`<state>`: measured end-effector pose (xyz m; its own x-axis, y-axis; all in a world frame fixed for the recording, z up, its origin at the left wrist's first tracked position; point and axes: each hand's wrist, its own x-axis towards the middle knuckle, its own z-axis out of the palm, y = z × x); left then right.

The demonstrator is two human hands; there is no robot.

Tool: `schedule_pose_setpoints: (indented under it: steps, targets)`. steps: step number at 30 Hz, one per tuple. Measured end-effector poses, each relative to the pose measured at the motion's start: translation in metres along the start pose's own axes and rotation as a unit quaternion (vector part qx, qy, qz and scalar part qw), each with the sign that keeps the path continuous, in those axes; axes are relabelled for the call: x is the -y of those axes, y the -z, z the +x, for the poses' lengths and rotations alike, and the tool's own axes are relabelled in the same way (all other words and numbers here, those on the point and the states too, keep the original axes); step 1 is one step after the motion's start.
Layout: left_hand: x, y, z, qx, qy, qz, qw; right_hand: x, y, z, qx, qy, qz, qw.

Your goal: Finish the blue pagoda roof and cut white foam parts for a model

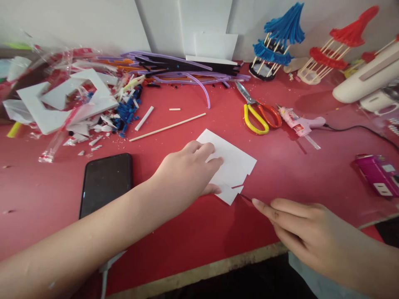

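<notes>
My left hand [187, 172] lies flat, fingers stretched, pressing down on a white foam-board piece [232, 164] on the red table [199, 232]. My right hand [307, 236] is closed in a pinch on a thin dark blade or knife tip [246, 197], which touches the board's near right corner where a short cut line shows. Most of the tool is hidden in my fingers.
A black phone [106, 182] lies left of my forearm. Scissors [258, 112] and a pink glue gun [299, 122] with its cord lie behind the board. A thin wooden stick [168, 126], straws, foam scraps, two straw towers [280, 41] and a magenta box [378, 174] stand around.
</notes>
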<state>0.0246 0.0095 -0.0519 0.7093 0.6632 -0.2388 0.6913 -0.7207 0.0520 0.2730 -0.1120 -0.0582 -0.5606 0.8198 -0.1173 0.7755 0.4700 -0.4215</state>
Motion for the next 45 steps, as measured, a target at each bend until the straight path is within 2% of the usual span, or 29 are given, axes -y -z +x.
schedule_pose_setpoints:
  steps: [4,10,12,16,18,22,25,28,31,34,40,45]
  targets:
    - [0.001,0.001,-0.001,-0.012,-0.01,0.006,1.0,-0.007,-0.009,-0.009,-0.009,-0.005,0.026,1.0]
    - [0.0,-0.007,-0.012,-0.053,-0.031,0.018,0.998,-0.009,-0.01,-0.006,-0.089,-0.004,0.036,0.995]
    - [-0.002,-0.008,-0.017,-0.053,-0.032,0.021,0.998,-0.008,-0.009,-0.002,-0.082,0.001,0.042,0.996]
    - [0.0,-0.004,-0.023,-0.041,-0.035,0.017,0.998,-0.011,-0.009,0.0,-0.03,0.011,0.032,0.999]
    - [0.003,-0.003,-0.026,-0.042,-0.041,0.016,0.998,-0.016,-0.009,-0.003,-0.028,0.011,0.016,0.999]
    - [0.011,-0.004,-0.03,-0.059,-0.064,0.017,0.996,-0.026,-0.009,-0.009,-0.068,-0.011,-0.049,0.996]
    - [0.011,-0.005,-0.032,-0.074,-0.048,0.03,0.996,-0.026,-0.005,-0.007,-0.115,-0.038,-0.096,0.988]
    - [0.008,-0.003,-0.032,-0.051,-0.04,0.017,0.998,-0.018,0.001,0.002,-0.139,-0.05,-0.07,0.986]
    - [0.005,-0.002,-0.028,-0.025,-0.046,-0.019,0.998,-0.006,0.004,0.014,-0.121,-0.036,0.016,0.992]
    - [0.006,-0.004,-0.024,-0.019,-0.03,-0.04,0.999,0.003,0.005,0.026,-0.076,-0.014,0.068,0.995]
    - [0.007,-0.003,-0.019,-0.01,-0.023,-0.063,0.998,0.006,0.011,0.04,0.0,0.004,0.032,0.999]
    - [0.006,-0.001,-0.02,-0.003,-0.012,-0.064,0.998,0.003,0.013,0.041,0.015,0.003,0.033,0.999]
